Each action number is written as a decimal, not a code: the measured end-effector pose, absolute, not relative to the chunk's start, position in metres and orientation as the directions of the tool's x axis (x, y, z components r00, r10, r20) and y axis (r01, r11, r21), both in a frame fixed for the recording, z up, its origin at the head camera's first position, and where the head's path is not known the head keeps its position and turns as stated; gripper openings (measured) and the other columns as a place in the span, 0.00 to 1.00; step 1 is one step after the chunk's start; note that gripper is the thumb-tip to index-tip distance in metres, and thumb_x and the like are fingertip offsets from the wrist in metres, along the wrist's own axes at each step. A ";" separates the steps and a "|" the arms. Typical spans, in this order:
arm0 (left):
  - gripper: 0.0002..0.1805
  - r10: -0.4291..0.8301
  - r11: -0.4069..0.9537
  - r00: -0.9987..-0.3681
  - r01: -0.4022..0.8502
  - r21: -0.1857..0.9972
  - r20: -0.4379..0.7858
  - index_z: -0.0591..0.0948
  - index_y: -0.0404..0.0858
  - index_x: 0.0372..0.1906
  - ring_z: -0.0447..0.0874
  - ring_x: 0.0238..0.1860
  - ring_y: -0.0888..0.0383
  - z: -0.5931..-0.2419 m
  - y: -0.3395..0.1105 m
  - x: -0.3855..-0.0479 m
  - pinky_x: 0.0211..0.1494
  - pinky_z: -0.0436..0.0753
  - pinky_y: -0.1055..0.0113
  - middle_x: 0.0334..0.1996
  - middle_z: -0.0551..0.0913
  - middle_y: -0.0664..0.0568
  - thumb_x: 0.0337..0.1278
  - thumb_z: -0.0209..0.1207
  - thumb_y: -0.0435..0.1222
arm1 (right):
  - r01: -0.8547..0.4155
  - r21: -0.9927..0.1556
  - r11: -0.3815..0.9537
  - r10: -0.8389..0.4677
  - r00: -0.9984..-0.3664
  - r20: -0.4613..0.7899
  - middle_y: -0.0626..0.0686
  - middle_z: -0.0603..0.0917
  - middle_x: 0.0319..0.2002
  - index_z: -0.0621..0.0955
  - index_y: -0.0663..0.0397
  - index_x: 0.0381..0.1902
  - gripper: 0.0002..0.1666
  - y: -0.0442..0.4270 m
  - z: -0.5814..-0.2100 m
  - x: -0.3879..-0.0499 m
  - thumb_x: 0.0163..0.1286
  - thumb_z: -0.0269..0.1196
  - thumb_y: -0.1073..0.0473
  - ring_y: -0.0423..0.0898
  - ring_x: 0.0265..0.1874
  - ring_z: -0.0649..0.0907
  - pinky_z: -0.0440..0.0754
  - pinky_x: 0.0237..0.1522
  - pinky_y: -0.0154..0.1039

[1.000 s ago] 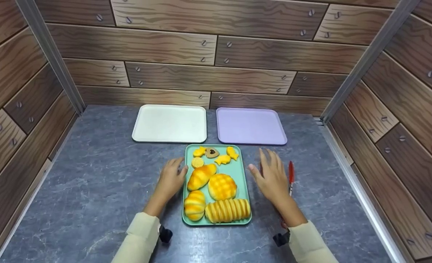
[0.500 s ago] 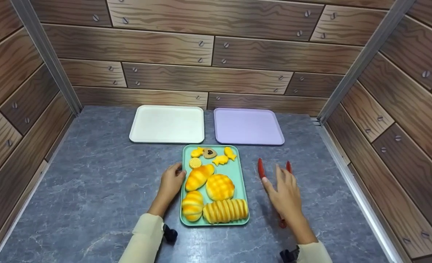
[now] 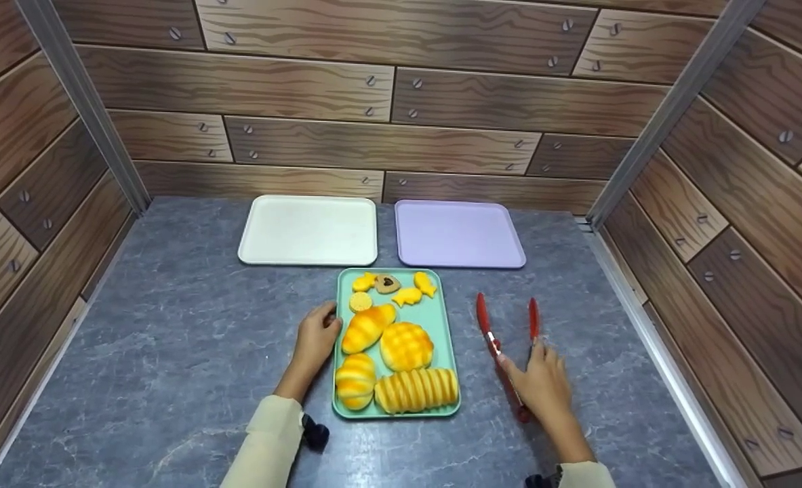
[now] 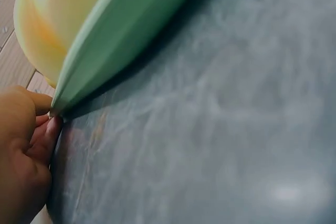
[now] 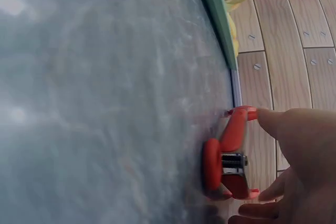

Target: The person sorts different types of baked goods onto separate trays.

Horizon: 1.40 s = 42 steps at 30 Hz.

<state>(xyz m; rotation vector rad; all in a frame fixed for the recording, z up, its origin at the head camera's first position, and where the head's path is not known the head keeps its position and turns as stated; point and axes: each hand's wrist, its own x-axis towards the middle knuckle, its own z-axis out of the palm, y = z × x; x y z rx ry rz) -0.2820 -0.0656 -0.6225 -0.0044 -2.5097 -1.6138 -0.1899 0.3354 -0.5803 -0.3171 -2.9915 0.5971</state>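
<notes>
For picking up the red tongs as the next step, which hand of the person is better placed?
The right hand, I judge: its thumb and fingers are already at the red tongs. The left hand is across the green tray, at its left edge.

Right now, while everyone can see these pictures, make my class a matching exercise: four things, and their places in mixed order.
Things:
1. White tray
2. Ridged loaf
3. Tongs
4. Heart biscuit

Places, as the head view shows them:
A. Touched by the right hand
B. Far end of the green tray
C. Beside the lilac tray, on its left
D. Near end of the green tray

Pairs: 1-C, 2-D, 3-A, 4-B
</notes>
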 end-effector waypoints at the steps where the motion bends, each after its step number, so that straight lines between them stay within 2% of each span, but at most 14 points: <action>1: 0.21 -0.079 0.421 -0.988 0.091 0.902 0.136 0.79 0.31 0.64 0.80 0.47 0.51 -0.623 -0.066 -0.282 0.53 0.79 0.55 0.51 0.83 0.41 0.67 0.58 0.30 | 0.197 -0.380 0.904 0.222 -0.975 0.021 0.77 0.69 0.62 0.61 0.75 0.71 0.57 0.334 -0.582 -0.190 0.68 0.60 0.30 0.72 0.59 0.71 0.71 0.56 0.67; 6: 0.21 -0.082 0.426 -0.986 0.096 0.900 0.144 0.78 0.29 0.64 0.81 0.48 0.50 -0.624 -0.069 -0.280 0.55 0.80 0.53 0.52 0.83 0.40 0.67 0.58 0.30 | 0.210 -0.334 0.919 0.236 -0.971 0.041 0.74 0.74 0.51 0.69 0.77 0.59 0.56 0.326 -0.587 -0.191 0.61 0.64 0.27 0.68 0.48 0.75 0.73 0.46 0.61; 10: 0.21 -0.085 0.425 -0.984 0.109 0.898 0.159 0.79 0.29 0.63 0.81 0.48 0.49 -0.624 -0.069 -0.280 0.55 0.80 0.52 0.53 0.83 0.39 0.67 0.58 0.29 | 0.194 -0.280 0.940 0.225 -0.971 0.083 0.73 0.75 0.45 0.70 0.79 0.57 0.56 0.321 -0.590 -0.192 0.58 0.68 0.29 0.68 0.44 0.75 0.72 0.44 0.60; 14: 0.22 -0.076 0.422 -0.988 0.093 0.902 0.138 0.78 0.30 0.64 0.81 0.51 0.50 -0.625 -0.069 -0.279 0.57 0.79 0.53 0.54 0.82 0.39 0.68 0.58 0.31 | 0.185 -0.284 0.941 0.221 -0.970 0.101 0.75 0.75 0.46 0.68 0.83 0.59 0.55 0.319 -0.589 -0.191 0.60 0.70 0.36 0.70 0.46 0.75 0.71 0.47 0.62; 22: 0.22 -0.075 0.420 -0.989 0.084 0.904 0.127 0.78 0.30 0.65 0.80 0.51 0.49 -0.624 -0.068 -0.280 0.58 0.79 0.53 0.54 0.82 0.39 0.68 0.58 0.32 | 0.153 -0.383 0.911 0.230 -0.959 0.165 0.77 0.75 0.46 0.68 0.85 0.57 0.43 0.322 -0.586 -0.188 0.61 0.70 0.51 0.74 0.46 0.74 0.70 0.49 0.64; 25: 0.22 -0.074 0.427 -0.988 0.090 0.900 0.134 0.78 0.30 0.64 0.80 0.49 0.49 -0.624 -0.067 -0.280 0.57 0.78 0.53 0.53 0.82 0.40 0.68 0.58 0.31 | 0.162 -0.418 0.894 0.244 -0.958 0.150 0.79 0.73 0.48 0.66 0.86 0.59 0.42 0.325 -0.583 -0.189 0.61 0.69 0.57 0.76 0.49 0.74 0.70 0.51 0.65; 29: 0.22 -0.070 0.437 -0.988 0.093 0.894 0.137 0.78 0.31 0.65 0.79 0.48 0.50 -0.623 -0.067 -0.279 0.56 0.78 0.53 0.53 0.82 0.40 0.69 0.57 0.32 | 0.165 -0.421 0.892 0.235 -0.965 0.120 0.80 0.72 0.47 0.66 0.85 0.57 0.37 0.328 -0.578 -0.190 0.61 0.67 0.61 0.77 0.46 0.74 0.70 0.49 0.66; 33: 0.22 -0.056 0.433 -0.990 0.096 0.896 0.133 0.77 0.31 0.65 0.79 0.49 0.50 -0.623 -0.067 -0.278 0.57 0.78 0.52 0.54 0.81 0.40 0.69 0.57 0.32 | 0.174 -0.409 0.895 0.231 -0.968 0.093 0.79 0.72 0.47 0.66 0.83 0.55 0.36 0.331 -0.575 -0.193 0.61 0.66 0.60 0.77 0.44 0.74 0.70 0.47 0.66; 39: 0.22 -0.060 0.426 -0.989 0.098 0.899 0.136 0.78 0.31 0.65 0.78 0.50 0.49 -0.622 -0.067 -0.279 0.58 0.77 0.52 0.56 0.80 0.39 0.69 0.57 0.32 | 0.202 -0.413 0.888 0.251 -0.966 0.067 0.80 0.72 0.50 0.67 0.82 0.57 0.44 0.333 -0.575 -0.200 0.63 0.68 0.47 0.77 0.49 0.74 0.70 0.50 0.66; 42: 0.22 -0.058 0.414 -0.990 0.096 0.905 0.132 0.78 0.30 0.64 0.78 0.50 0.50 -0.622 -0.067 -0.278 0.57 0.77 0.53 0.54 0.81 0.40 0.69 0.57 0.31 | 0.214 -0.413 0.885 0.270 -0.959 0.082 0.79 0.73 0.48 0.68 0.81 0.56 0.45 0.333 -0.575 -0.201 0.63 0.70 0.45 0.75 0.48 0.75 0.72 0.47 0.65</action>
